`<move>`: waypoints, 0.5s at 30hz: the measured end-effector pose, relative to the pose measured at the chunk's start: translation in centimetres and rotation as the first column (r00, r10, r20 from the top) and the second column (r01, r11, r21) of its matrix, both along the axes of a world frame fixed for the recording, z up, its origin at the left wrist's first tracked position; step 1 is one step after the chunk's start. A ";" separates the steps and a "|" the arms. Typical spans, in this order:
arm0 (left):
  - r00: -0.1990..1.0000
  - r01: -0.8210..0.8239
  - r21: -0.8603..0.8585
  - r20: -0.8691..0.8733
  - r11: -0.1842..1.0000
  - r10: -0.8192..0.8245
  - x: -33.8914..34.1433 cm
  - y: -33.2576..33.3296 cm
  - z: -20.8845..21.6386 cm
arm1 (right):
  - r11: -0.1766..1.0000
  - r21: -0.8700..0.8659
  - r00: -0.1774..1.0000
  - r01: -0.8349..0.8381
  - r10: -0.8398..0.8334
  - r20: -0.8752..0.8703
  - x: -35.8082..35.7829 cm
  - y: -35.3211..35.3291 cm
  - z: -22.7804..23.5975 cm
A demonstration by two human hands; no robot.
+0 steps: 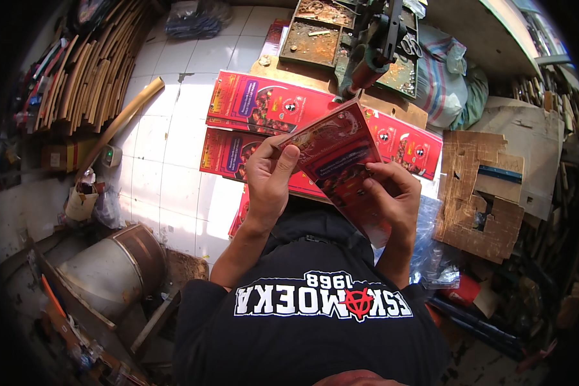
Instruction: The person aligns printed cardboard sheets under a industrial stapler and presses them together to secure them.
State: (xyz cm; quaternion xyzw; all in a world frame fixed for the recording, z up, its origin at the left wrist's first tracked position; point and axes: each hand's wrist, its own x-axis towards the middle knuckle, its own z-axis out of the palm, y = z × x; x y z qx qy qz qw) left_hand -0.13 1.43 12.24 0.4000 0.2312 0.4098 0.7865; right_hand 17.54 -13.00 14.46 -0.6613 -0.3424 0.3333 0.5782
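Observation:
In front of my chest, a long red printed sheet (341, 151) with a food picture and a purple panel is tilted diagonally between my hands. My left hand (270, 180) grips its left edge, thumb on top and fingers behind. My right hand (395, 196) pinches the opposite edge between thumb and fingers. Whether it is one layer or several cannot be made out. Beneath it, matching red sheets lie in overlapping piles: one at the far left (276, 103), one nearer (228, 151), and one to the right (412, 145).
Beyond the piles stands a metal hand press (370, 67) with a dark lever, flanked by green trays (311, 42) of small parts. Cut cardboard (479, 193) and clear plastic (428, 241) lie at right. Stacked cardboard (90, 61), a long tube (125, 119) and a drum-like container (116, 270) stand left.

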 end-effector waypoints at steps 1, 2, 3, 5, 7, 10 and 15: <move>1.000 -0.024 -0.005 0.009 1.000 0.024 0.2 -0.1 -0.1 | 1.000 0.006 1.000 -0.005 0.005 0.017 -0.1 0.0 0.1; 0.999 -0.047 -0.011 0.019 0.999 0.047 0.4 -0.2 -0.1 | 1.000 0.013 0.999 -0.010 0.010 0.034 -0.2 0.0 0.3; 0.997 -0.072 -0.018 0.027 0.997 0.073 0.4 -0.2 -0.3 | 0.999 -0.021 0.999 -0.038 0.038 0.005 -0.2 -0.2 0.6; 0.995 -0.064 -0.084 0.077 0.994 0.070 0.2 -0.1 -1.4 | 0.992 -0.084 0.994 -0.096 0.092 -0.057 0.0 -0.8 1.7; 0.991 -0.060 -0.198 0.102 0.978 0.082 0.3 0.2 -1.2 | 0.989 0.075 0.985 -0.126 0.134 -0.113 0.3 -1.5 2.0; 0.975 0.021 -0.342 0.215 0.940 0.056 0.7 0.6 -0.7 | 0.944 0.278 0.964 -0.177 0.224 -0.147 1.9 -2.6 2.4; 0.824 0.325 -0.257 0.550 0.910 -0.139 1.2 1.5 -1.9 | 0.964 0.266 0.974 -0.025 0.084 -0.211 1.5 -1.8 3.5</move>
